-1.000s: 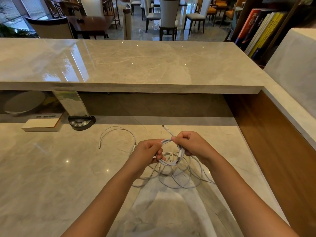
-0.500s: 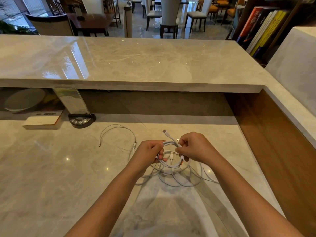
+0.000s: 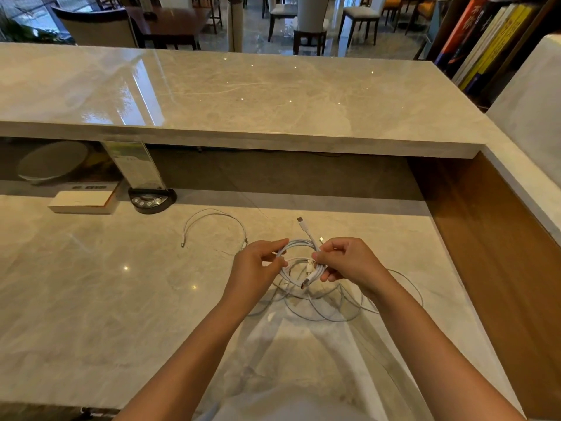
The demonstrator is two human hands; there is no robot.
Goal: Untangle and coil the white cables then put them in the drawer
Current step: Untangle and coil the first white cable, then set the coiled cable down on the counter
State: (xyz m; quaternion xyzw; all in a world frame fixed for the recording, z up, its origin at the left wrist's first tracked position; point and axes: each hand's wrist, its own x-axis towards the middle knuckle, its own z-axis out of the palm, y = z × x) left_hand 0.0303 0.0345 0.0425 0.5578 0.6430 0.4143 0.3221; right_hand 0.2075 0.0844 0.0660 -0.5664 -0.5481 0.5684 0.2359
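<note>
Marble counter (image 3: 91, 299) runs under a raised marble ledge (image 3: 273, 95), with chairs and a dining table beyond at twelve o'clock and books (image 3: 485, 41) at two o'clock. Near the middle, both hands hold a small coil of white cable (image 3: 299, 256) just above the surface: the left hand (image 3: 258, 268) pinches its nine o'clock side, the right hand (image 3: 349, 262) curls its grip round the three o'clock side. One plug (image 3: 302, 222) sticks up at twelve. Loose white loops (image 3: 328, 308) lie on the counter beneath. A separate thin cable (image 3: 212, 217) lies at ten o'clock, near a black round base (image 3: 151, 202) and a white box (image 3: 82, 202).
</note>
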